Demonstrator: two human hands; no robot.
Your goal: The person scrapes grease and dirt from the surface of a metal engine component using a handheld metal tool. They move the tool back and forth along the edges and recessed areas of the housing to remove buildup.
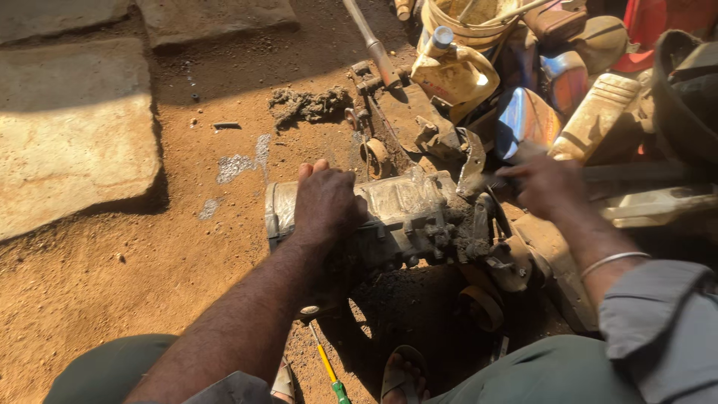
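A dirty grey metal engine casing point(404, 213) lies on the sandy ground in front of me. My left hand point(323, 203) rests flat on its left end, fingers spread over the top. My right hand point(544, 184) is closed around a small dark tool at the casing's right end, where greasy bolts and fittings point(449, 241) stick out. The tool's tip is blurred and mostly hidden by my fingers. A metal bangle point(613, 260) sits on my right wrist.
A screwdriver with a yellow and green handle point(329, 370) lies by my sandalled foot point(402, 374). Flat stone slabs point(71, 127) lie at the left. A yellow jug point(454, 73), a bucket point(467, 19), a long metal bar point(372, 45) and scrap parts crowd the upper right.
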